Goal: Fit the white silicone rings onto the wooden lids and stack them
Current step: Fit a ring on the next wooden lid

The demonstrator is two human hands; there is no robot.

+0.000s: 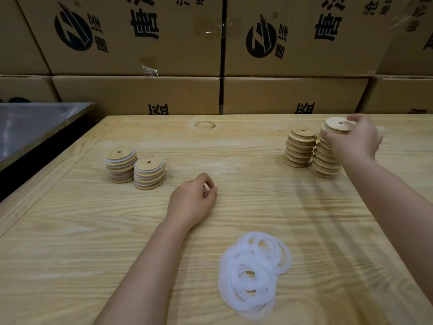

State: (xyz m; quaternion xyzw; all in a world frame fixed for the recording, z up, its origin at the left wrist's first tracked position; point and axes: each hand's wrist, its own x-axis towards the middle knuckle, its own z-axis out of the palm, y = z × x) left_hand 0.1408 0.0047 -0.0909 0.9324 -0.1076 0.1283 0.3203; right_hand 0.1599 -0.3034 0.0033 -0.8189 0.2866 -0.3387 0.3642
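Two stacks of bare wooden lids stand at the far right: a shorter stack (299, 146) and a taller stack (324, 160). My right hand (353, 139) grips the top lid (337, 124) of the taller stack, fingers curled round its rim. At the left stand two stacks of lids fitted with white rings (120, 165) (149, 174). A loose pile of white silicone rings (253, 270) lies near the front. My left hand (192, 200) rests on the wooden table (70, 254) at the centre, fingers loosely curled, holding nothing.
Large printed cardboard boxes (140, 43) form a wall behind the table. A grey metal surface (35, 123) adjoins the table's left edge, with a dark gap between them.
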